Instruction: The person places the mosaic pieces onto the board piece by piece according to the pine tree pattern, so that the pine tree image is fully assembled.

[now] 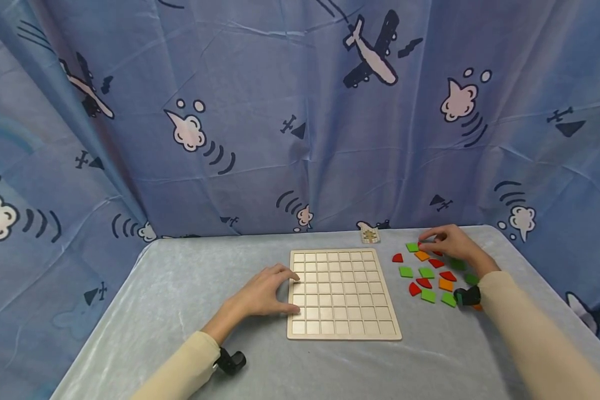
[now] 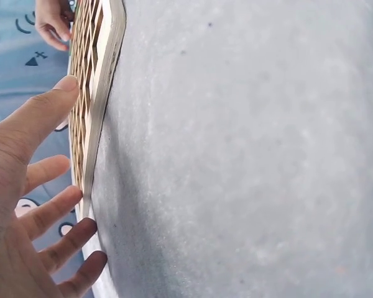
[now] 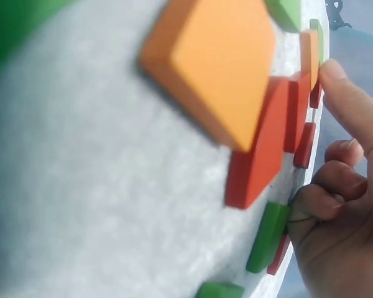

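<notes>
Board [image 1: 337, 289]: shallow grid of cells, bare, flat near middle of bench [image 1: 190, 289] far edge; probably put between the arms so both reach it.
Left hand [image 1: 262, 291]: at board's left edge, thumb and forefinger reaching over the rim; likely there to steady it, contact not certain.
Left grip: spread wide, thumb well apart from forefinger, holding nothing.
Right hand [image 1: 452, 243]: over loose pieces by bench's far right corner, thumb and forefinger close together at a red piece, other fingers curled.
Right grip: nearly closed at the tips; cannot tell if it has the piece or just touches.
Green pieces [image 1: 428, 295]: squares, scattered right of board.
Orange pieces [image 1: 445, 284]: squares, fewer, mixed in.
Red pieces [image 1: 414, 289]: quarter-rounds, same cluster; loose spread probably makes single pickup easier.
Patterned card [image 1: 370, 235]: bench far edge, just beyond board's far right corner; maybe set there out of the way.
Wrist devices [image 1: 230, 361]: black, one per wrist.
Curtain [image 1: 280, 139]: plane print, behind bench far edge.
</notes>
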Available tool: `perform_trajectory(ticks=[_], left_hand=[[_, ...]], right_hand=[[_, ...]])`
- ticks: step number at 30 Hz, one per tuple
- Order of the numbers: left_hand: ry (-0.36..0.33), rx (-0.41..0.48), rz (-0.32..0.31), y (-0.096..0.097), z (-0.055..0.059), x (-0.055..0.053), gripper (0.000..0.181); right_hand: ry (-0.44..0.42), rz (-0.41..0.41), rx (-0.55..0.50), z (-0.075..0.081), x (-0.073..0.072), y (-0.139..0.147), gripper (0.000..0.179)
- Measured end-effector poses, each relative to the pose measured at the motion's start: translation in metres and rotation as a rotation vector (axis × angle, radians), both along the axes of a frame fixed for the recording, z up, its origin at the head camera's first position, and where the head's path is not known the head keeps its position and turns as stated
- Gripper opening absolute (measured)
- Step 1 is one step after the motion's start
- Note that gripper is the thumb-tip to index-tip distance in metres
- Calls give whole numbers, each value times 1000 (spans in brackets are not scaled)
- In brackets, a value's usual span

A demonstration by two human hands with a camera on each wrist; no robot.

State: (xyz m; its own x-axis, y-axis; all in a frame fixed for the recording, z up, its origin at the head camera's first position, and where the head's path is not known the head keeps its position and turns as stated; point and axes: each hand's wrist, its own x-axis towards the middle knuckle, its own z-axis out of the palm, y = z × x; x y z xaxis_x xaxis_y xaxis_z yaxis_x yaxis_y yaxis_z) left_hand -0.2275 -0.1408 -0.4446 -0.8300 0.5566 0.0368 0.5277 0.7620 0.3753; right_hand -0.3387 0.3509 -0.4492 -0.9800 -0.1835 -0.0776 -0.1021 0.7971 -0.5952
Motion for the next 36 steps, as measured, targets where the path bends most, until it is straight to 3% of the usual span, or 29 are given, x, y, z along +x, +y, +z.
perform_trajectory(ticks=[14, 28, 36], left_hand=[[-5, -31, 15, 0, -1, -2, 69], [-17, -31, 15, 1, 0, -2, 68], [-12, -38, 9, 2, 0, -2, 68]], right_hand=[[-4, -8, 14, -5, -4, -4, 39], [-88, -45, -13, -2, -4, -6, 44], [-82, -62, -32, -4, -4, -7, 42]])
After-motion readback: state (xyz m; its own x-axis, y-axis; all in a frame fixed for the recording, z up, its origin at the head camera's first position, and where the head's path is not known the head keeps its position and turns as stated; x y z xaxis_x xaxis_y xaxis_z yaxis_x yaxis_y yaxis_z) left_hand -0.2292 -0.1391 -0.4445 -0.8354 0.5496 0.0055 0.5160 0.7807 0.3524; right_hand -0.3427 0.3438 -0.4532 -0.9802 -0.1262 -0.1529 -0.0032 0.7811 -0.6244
